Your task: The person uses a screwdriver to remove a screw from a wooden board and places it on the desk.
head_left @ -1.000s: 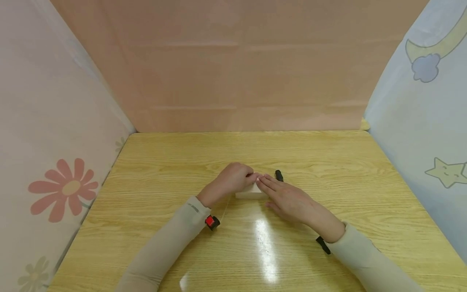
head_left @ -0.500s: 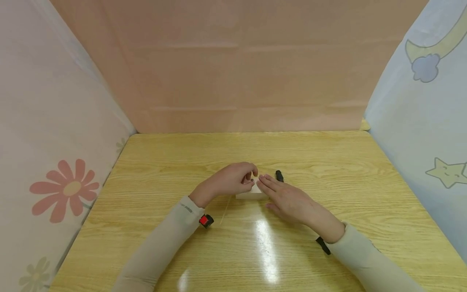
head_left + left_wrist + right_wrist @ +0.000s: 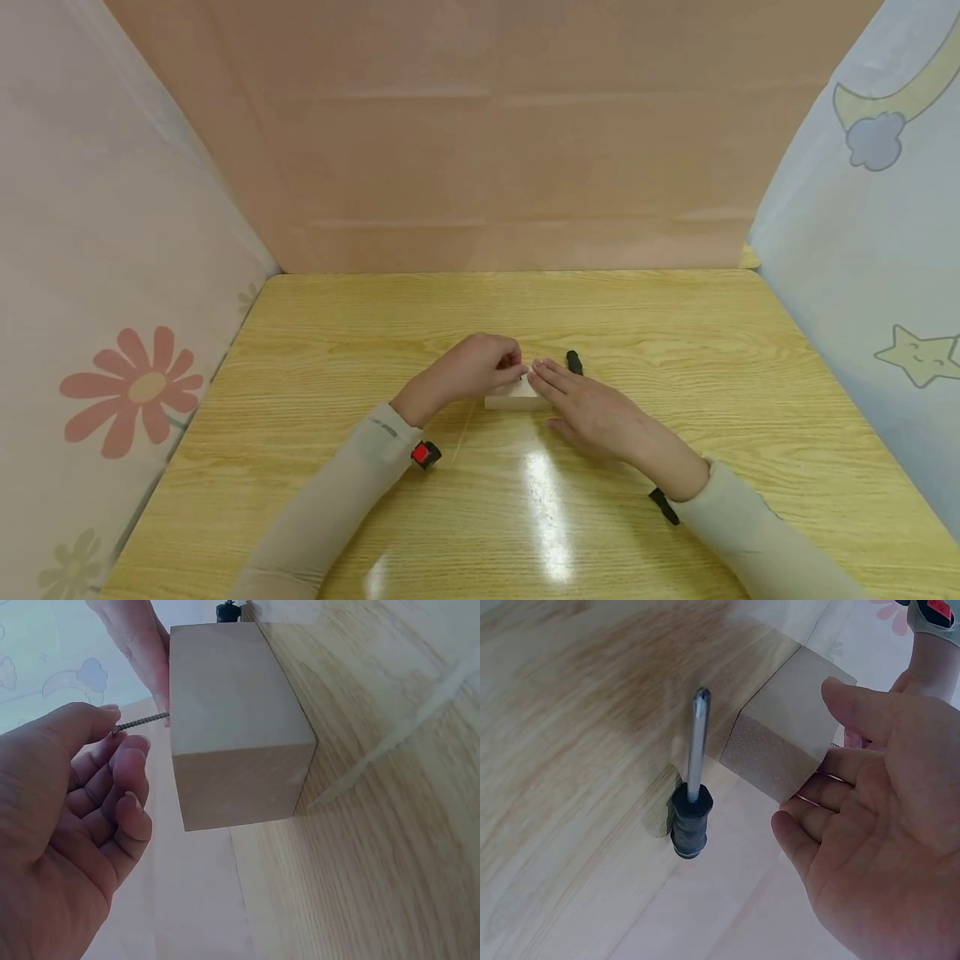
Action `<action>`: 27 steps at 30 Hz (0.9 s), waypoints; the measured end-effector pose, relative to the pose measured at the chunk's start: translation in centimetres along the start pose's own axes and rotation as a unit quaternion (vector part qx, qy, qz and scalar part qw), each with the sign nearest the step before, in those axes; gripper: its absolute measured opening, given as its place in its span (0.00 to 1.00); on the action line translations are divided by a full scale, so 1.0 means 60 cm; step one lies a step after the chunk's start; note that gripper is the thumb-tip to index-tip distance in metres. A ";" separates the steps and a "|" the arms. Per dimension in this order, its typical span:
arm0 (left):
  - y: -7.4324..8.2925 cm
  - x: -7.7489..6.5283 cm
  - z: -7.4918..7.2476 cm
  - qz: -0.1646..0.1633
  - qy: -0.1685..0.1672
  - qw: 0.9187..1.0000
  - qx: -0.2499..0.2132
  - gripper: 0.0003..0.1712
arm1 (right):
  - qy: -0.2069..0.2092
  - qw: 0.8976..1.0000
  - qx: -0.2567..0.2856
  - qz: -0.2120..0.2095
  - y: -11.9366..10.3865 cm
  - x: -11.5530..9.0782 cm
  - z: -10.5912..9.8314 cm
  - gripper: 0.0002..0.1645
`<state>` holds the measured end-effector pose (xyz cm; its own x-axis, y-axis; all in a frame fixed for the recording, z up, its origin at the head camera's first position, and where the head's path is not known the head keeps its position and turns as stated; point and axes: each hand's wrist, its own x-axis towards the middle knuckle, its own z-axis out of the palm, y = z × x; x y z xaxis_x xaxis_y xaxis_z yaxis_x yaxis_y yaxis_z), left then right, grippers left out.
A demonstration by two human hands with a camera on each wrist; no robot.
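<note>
A pale wooden block (image 3: pixel 516 402) lies on the table with both hands over it. A thin metal screw (image 3: pixel 142 721) stands out from its upper face, seen sideways in the left wrist view. My left hand (image 3: pixel 480 367) pinches the screw by its head between thumb and fingertips, the other fingers curled. My right hand (image 3: pixel 600 412) rests with straight fingers on the right part of the block's top; in the right wrist view its fingertips lie along the block's edge (image 3: pixel 772 761).
A screwdriver with a black handle (image 3: pixel 690 825) and a bare metal shaft lies just beyond the block, partly behind the right hand in the head view. A light seam-like line (image 3: pixel 467 429) runs on the table near the left wrist. Patterned sheets wall the table in.
Half a second ago the left thumb and fingers were spread apart beside the screw; now they have come together on it. My right hand has stayed in place on the block.
</note>
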<state>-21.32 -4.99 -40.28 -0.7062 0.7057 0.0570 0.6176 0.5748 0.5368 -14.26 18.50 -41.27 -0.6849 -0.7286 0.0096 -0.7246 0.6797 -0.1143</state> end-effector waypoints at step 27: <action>-0.006 -0.019 -0.023 -0.026 0.014 0.999 0.011 0.03 | 0.000 1.000 -0.018 -0.001 -0.002 0.000 -0.001 0.40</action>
<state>-21.24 -6.56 -39.37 -0.7474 0.6623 0.0527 0.5864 0.6202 0.5210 -14.16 18.42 -41.21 -0.6840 -0.7294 0.0090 -0.7277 0.6814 -0.0791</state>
